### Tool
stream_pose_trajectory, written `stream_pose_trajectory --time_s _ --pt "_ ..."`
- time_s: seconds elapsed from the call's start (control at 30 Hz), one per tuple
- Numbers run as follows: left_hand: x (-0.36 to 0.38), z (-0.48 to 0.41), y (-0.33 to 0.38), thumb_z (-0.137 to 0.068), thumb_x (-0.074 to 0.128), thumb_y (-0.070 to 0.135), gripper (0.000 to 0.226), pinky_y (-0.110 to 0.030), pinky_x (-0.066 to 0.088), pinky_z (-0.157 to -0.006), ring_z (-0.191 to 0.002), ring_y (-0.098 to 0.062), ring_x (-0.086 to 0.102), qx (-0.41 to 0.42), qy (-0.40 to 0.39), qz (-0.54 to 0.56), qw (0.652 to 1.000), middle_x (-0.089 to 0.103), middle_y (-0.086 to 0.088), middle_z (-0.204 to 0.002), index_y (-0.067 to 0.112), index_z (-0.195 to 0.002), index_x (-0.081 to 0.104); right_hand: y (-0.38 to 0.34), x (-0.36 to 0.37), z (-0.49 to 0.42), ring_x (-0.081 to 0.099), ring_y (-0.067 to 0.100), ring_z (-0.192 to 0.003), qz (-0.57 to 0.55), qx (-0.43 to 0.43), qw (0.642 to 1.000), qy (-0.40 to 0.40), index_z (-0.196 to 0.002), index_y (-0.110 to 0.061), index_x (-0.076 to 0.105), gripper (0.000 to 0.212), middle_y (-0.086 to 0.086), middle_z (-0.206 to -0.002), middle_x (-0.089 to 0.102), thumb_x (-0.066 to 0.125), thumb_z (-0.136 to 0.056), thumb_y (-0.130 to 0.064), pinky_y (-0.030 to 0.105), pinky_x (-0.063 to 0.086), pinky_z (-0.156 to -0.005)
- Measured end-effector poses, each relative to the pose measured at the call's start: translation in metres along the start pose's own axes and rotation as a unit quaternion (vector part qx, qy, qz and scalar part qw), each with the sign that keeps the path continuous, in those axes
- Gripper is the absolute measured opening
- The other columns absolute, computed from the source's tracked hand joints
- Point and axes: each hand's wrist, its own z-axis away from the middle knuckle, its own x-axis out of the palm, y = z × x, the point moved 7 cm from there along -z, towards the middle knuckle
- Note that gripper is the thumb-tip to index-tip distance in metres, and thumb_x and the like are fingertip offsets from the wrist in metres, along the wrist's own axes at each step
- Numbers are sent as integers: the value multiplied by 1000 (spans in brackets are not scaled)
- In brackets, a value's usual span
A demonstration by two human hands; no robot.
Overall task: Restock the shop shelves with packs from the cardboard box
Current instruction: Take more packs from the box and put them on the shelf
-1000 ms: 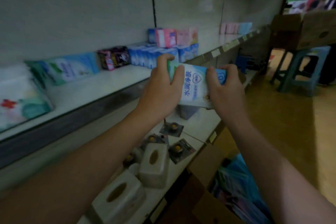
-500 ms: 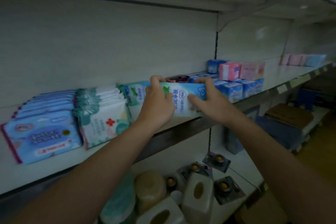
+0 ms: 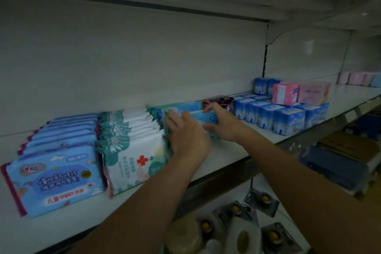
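A light blue and green wipes pack point(image 3: 206, 118) stands on the white shelf point(image 3: 231, 152), in a row of like packs between the white-and-teal packs and a dark purple pack. My left hand point(image 3: 185, 134) covers its left end, with the fingers laid over its top and front. On the pack's right end, my right hand point(image 3: 221, 123) holds on with fingers over the top edge and thumb low on the front. Much of the pack is hidden behind both hands. The cardboard box is out of view.
Blue wipes packs point(image 3: 55, 171) and white-and-teal packs point(image 3: 134, 150) fill the shelf's left. A dark purple pack point(image 3: 221, 101), blue tissue blocks point(image 3: 288, 115) and pink packs point(image 3: 301, 93) stand to the right. The lower shelf holds carded items point(image 3: 261, 200) and rolls point(image 3: 243, 237).
Both hands carried the pack up from in front of the lower shelf and set it into the row on the shelf. The camera turned left toward the shelf.
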Motion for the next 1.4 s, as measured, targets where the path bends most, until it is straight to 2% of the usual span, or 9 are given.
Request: stream_pose_trajectory --time_s 0.1,0.2,0.37,0.53,0.7,0.9,1.0,1.23,1.4 --pt "12 -5 16 -95 43 24 69 -64 3 -112 -143 -42 -13 115 19 -224 968 -7 -26 -156 -4 -148 8 -7 12 -19 47 14 -101 9 -13 1000 -8 -121 -16 46 34 5 -130 47 62 -91 -15 15 37 -62" --pt "27 -13 20 -97 37 26 67 -64 3 -111 -143 -45 -9 141 -15 -302 943 -2 -28 -155 -7 -148 7 -8 22 -39 49 20 -108 35 -21 999 -1 -122 -14 47 34 12 -133 46 61 -91 -12 20 38 -74" --pt "40 -24 7 -92 47 26 76 -61 11 -112 -143 -43 -2 91 -90 -226 966 -4 -24 -155 -5 -148 6 -3 30 -55 47 18 -109 23 -28 999 -4 -120 -16 47 36 14 -131 44 66 -88 -16 25 38 -90" --pt "43 -31 6 -93 42 28 73 -58 20 -111 -142 -42 1 93 -82 -241 963 -1 -24 -155 -6 -147 8 -2 37 -64 48 21 -114 17 -18 998 -58 -128 -15 40 44 10 -127 41 64 -90 -17 26 41 -94" --pt "41 -30 5 -93 40 27 67 -62 19 -110 -142 -43 0 105 -81 -243 961 -2 -25 -155 -5 -147 17 10 44 -61 48 23 -122 -55 40 994 -87 -143 -21 23 78 13 -136 41 72 -83 -13 30 41 -105" --pt "38 -29 1 -92 42 28 65 -59 23 -109 -140 -41 6 91 -75 -242 963 2 -21 -155 -2 -145 23 8 51 -61 47 26 -127 10 30 995 -98 -147 -29 12 81 16 -144 40 67 -88 -23 33 37 -108" --pt "36 -29 0 -91 43 27 64 -57 25 -107 -139 -39 9 91 -64 -227 968 6 -21 -153 -2 -145 23 6 47 -57 44 26 -132 6 20 996 -90 -151 -27 6 86 14 -148 37 66 -89 -24 27 33 -106" --pt "30 -30 5 -88 46 27 61 -51 32 -102 -133 -36 18 98 -30 -202 974 20 -19 -143 2 -141 28 15 28 -48 50 26 -125 6 21 1000 -19 -149 -21 15 73 11 -143 45 61 -93 -29 37 39 -107" --pt "31 -25 12 -89 46 28 64 -55 30 -106 -135 -37 18 108 -36 -208 971 20 -19 -145 2 -143 22 12 10 -29 57 20 -114 19 6 1000 12 -144 -18 31 55 7 -129 57 56 -95 -25 26 43 -92"
